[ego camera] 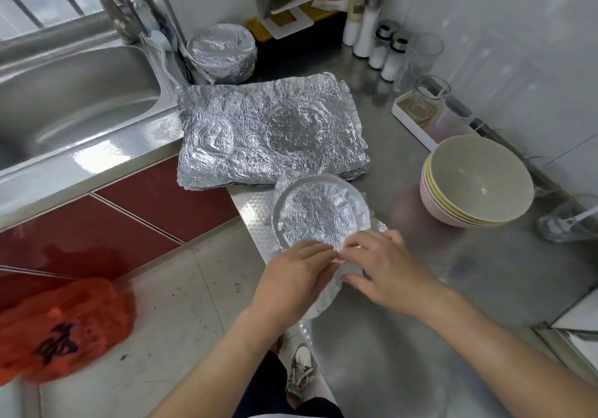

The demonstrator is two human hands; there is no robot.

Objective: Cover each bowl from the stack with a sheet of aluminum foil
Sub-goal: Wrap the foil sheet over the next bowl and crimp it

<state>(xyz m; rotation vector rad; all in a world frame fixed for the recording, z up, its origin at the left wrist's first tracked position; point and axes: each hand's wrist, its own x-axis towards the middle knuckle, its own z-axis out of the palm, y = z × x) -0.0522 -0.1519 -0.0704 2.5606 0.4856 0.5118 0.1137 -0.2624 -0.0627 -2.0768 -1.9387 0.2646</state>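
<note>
A steel kitchen counter (437,304) carries a thick pile of foil sheets (268,132), which serves as the landmark here. Just in front of that pile, at the counter's near edge, sits the bowl (318,210) being covered, its sheet of foil (325,297) already pressed down into the hollow, with a loose flap on the near side. To the right of the pile stands the stack of bare bowls (479,181); behind the pile, wrapped bowls (221,51) are stacked.

The step appears to be sealing the near rim. It would go best by folding the flap over the lip and smoothing outward in small steps, gently, since crinkled foil tears easily.

Both forearms reach in from below, palms down, and the hands meet at the bowl's near rim. The left hand (291,281) lays nearly straight fingers against the foil, pressing rather than grasping. The right hand (388,272) curls its fingers and thumb around the flap, pinching it.
</note>
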